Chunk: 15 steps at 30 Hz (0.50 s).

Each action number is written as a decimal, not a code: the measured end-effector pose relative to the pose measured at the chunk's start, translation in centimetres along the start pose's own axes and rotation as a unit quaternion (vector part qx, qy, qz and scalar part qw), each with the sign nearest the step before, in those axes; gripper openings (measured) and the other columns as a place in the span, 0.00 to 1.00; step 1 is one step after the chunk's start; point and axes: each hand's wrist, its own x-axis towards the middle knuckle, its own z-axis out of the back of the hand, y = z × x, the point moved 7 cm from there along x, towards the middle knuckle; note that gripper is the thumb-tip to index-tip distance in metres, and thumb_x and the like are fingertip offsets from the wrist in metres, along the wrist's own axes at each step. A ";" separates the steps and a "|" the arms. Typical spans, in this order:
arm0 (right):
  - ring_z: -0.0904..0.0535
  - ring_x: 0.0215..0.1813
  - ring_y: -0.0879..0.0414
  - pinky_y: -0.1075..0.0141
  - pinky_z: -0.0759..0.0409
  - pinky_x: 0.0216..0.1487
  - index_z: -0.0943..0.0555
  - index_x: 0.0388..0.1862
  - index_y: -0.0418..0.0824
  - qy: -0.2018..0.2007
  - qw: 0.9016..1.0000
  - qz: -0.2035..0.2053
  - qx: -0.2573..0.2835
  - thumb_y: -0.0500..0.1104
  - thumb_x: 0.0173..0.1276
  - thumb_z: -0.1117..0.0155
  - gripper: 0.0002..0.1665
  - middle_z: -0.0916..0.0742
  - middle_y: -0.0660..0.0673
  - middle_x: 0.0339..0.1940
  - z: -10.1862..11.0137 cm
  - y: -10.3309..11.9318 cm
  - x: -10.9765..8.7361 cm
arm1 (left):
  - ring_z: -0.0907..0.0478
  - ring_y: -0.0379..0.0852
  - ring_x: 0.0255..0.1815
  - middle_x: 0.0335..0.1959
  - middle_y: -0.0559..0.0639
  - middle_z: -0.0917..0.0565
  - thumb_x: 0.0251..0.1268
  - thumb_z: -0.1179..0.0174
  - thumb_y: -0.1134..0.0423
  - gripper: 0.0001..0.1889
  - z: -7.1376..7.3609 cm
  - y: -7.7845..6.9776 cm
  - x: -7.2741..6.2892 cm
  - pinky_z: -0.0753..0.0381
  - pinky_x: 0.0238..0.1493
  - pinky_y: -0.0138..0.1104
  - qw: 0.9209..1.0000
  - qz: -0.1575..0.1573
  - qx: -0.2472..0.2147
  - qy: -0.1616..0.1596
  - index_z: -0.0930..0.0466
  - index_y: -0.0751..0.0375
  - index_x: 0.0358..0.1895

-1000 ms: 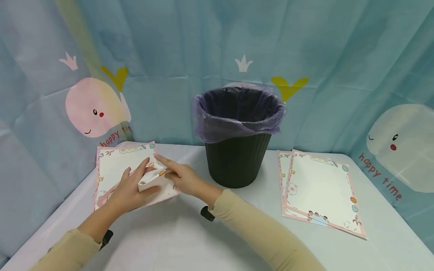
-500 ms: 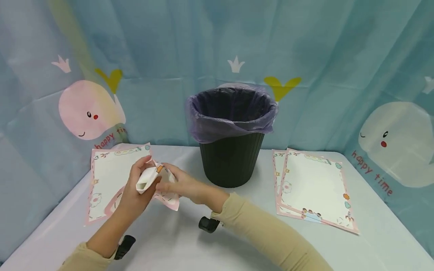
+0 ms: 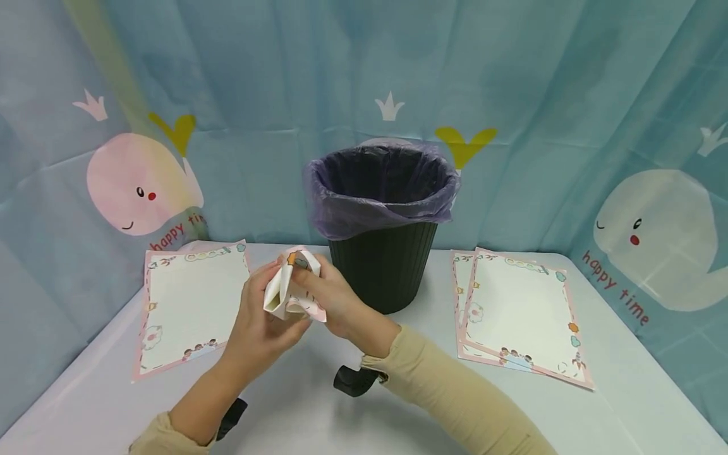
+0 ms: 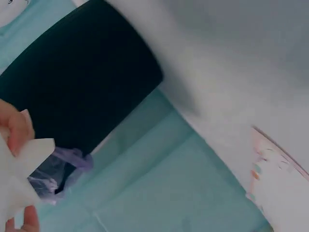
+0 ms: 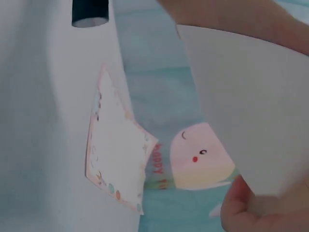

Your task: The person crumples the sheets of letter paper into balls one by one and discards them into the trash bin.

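Observation:
A sheet of paper (image 3: 289, 294) with a pink printed border is bent and partly folded between the two hands, raised above the table. My left hand (image 3: 256, 322) grips it from the left side, its thumb below the paper. From the right, my right hand (image 3: 341, 297) holds the sheet with its thumb on the near face; some of its fingers are hidden behind. In the left wrist view, white paper (image 4: 14, 188) and a few fingertips fill the lower left corner. A broad pale face of the paper (image 5: 246, 101) takes up the right of the right wrist view.
A black bin (image 3: 378, 272) with a purple liner bag (image 3: 375, 215) stands behind the hands. One bordered sheet (image 3: 193, 303) lies flat at the left. Two overlapping sheets (image 3: 523, 313) lie at the right. A blue printed curtain (image 3: 256, 158) backs the white table (image 3: 307, 411).
Both hands have lifted the folded paper off the left sheet and moved right, nearer the bin. The right hand has shifted its hold, and the paper is more bunched.

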 end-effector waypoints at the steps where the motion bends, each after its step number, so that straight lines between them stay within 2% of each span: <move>1: 0.26 0.50 0.57 0.67 0.26 0.52 0.32 0.61 0.36 -0.009 1.000 0.003 0.005 0.64 0.57 0.33 0.44 0.21 0.47 0.50 0.0 0.1 -0.1 | 0.38 0.46 0.61 0.59 0.67 0.35 0.70 0.48 0.42 0.38 -0.1 -0.1 0.1 0.39 0.61 0.25 1.000 0.005 -0.004 -0.014 0.45 0.73 0.65; 3: 0.26 0.47 0.58 0.68 0.27 0.50 0.30 0.57 0.36 -0.026 1.000 0.010 0.013 0.52 0.71 0.39 0.26 0.20 0.49 0.45 0.0 0.2 -0.2 | 0.34 0.43 0.53 0.53 0.66 0.31 0.73 0.49 0.51 0.30 -0.3 0.0 0.4 0.35 0.54 0.26 0.999 0.025 -0.017 -0.043 0.43 0.74 0.62; 5: 0.26 0.44 0.59 0.69 0.27 0.48 0.28 0.55 0.35 -0.047 0.999 0.011 0.019 0.41 0.75 0.46 0.15 0.20 0.51 0.41 0.0 0.1 -0.2 | 0.32 0.40 0.45 0.47 0.64 0.28 0.73 0.51 0.60 0.23 -0.6 0.4 0.6 0.31 0.46 0.25 0.995 0.069 -0.031 -0.064 0.42 0.75 0.60; 7: 0.26 0.43 0.60 0.69 0.26 0.45 0.26 0.55 0.34 -0.067 0.998 0.016 0.014 0.40 0.76 0.47 0.14 0.20 0.50 0.40 0.0 -0.1 -0.3 | 0.30 0.38 0.39 0.43 0.63 0.25 0.71 0.53 0.67 0.19 -1.0 1.0 0.6 0.29 0.40 0.25 0.988 0.116 -0.041 -0.090 0.40 0.77 0.57; 9: 0.24 0.43 0.60 0.69 0.25 0.44 0.24 0.56 0.35 -0.096 0.995 0.023 -0.002 0.41 0.75 0.45 0.16 0.18 0.49 0.42 0.2 -0.4 -0.4 | 0.29 0.34 0.36 0.40 0.64 0.24 0.75 0.55 0.64 0.17 -1.3 1.6 0.4 0.28 0.36 0.25 0.980 0.160 -0.040 -0.114 0.38 0.78 0.54; 12: 0.23 0.42 0.59 0.68 0.23 0.42 0.23 0.56 0.35 -0.134 0.990 0.037 -0.024 0.41 0.73 0.44 0.17 0.17 0.46 0.44 0.4 -0.8 -0.7 | 0.29 0.31 0.36 0.40 0.64 0.24 0.79 0.58 0.61 0.17 -1.9 2.5 0.3 0.28 0.36 0.25 0.960 0.239 -0.065 -0.132 0.36 0.78 0.52; 13: 0.23 0.42 0.59 0.68 0.23 0.42 0.23 0.56 0.34 -0.137 0.989 0.044 -0.031 0.41 0.74 0.44 0.17 0.17 0.45 0.44 0.4 -0.8 -0.8 | 0.29 0.30 0.36 0.40 0.61 0.23 0.79 0.59 0.61 0.17 -1.9 2.8 0.3 0.28 0.36 0.24 0.953 0.261 -0.076 -0.134 0.35 0.78 0.51; 15: 0.25 0.44 0.60 0.69 0.24 0.44 0.26 0.56 0.32 -0.116 0.990 0.057 -0.060 0.44 0.75 0.45 0.19 0.18 0.44 0.47 0.3 -0.5 -1.1 | 0.29 0.30 0.35 0.38 0.53 0.23 0.79 0.59 0.64 0.13 -1.9 3.4 0.5 0.29 0.36 0.23 0.931 0.310 -0.128 -0.143 0.33 0.73 0.50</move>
